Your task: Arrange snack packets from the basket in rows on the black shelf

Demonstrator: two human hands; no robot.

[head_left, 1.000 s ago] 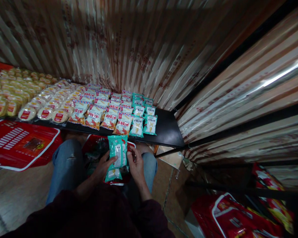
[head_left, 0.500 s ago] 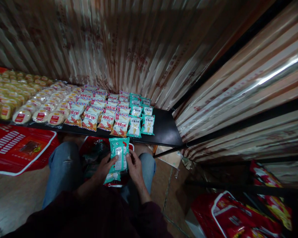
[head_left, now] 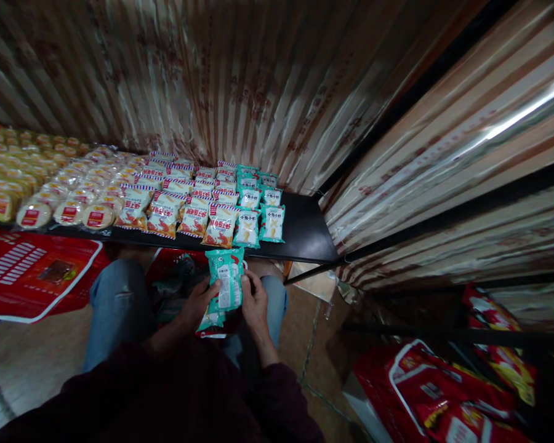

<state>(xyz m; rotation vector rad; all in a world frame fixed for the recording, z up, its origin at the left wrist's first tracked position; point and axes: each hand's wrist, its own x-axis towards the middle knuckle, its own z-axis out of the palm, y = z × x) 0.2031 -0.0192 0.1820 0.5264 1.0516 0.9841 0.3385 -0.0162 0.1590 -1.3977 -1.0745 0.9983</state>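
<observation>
A teal snack bag [head_left: 229, 280] is held between my two hands, over the red basket between my knees. Its printed label side faces up. My left hand [head_left: 202, 301] grips the bag's left edge with the thumb on top. On the opposite edge, my right hand [head_left: 255, 301] pinches the bag. Below it a second teal snack packet [head_left: 211, 320] shows partly; I cannot tell whether the left hand touches it. On the black shelf [head_left: 305, 227] ahead, teal-and-white snack bags [head_left: 272, 223] stand in rows beside orange-and-white snack bags [head_left: 220, 224].
Round wrapped cakes [head_left: 34, 214] fill the shelf's left part. Dark packets lie in the red basket [head_left: 159, 266] between my knees. Another red basket [head_left: 37, 271] is at left. A black metal bar [head_left: 410, 231] slants along the right, above red packages [head_left: 461, 400].
The held teal bag has tilted slightly and moved a little right and up in view. Both hands keep their hold. The shelf has shifted slightly left and up in view.
</observation>
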